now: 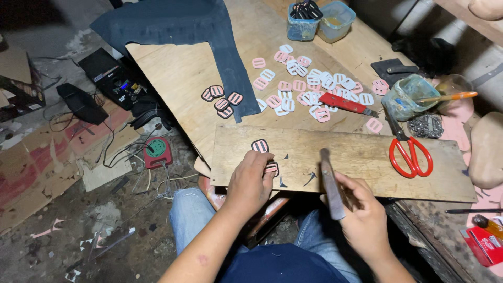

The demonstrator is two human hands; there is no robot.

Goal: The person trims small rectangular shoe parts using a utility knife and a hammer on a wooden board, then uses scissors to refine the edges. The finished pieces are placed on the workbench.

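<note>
Head-worn view, steeply down, close over workboard (367,157)

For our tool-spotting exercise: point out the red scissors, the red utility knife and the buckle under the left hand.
red scissors (410,155), head view, handle loops.
red utility knife (343,102), head view, body.
buckle (272,168), head view, exposed edge.

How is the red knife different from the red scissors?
The red knife is one straight bar lying among pale buckles, while the red scissors have two round loop handles. The knife sits on the far plywood sheet; the scissors rest on the nearer board. Both have red handles and metal blades, and neither hand touches them.
</note>
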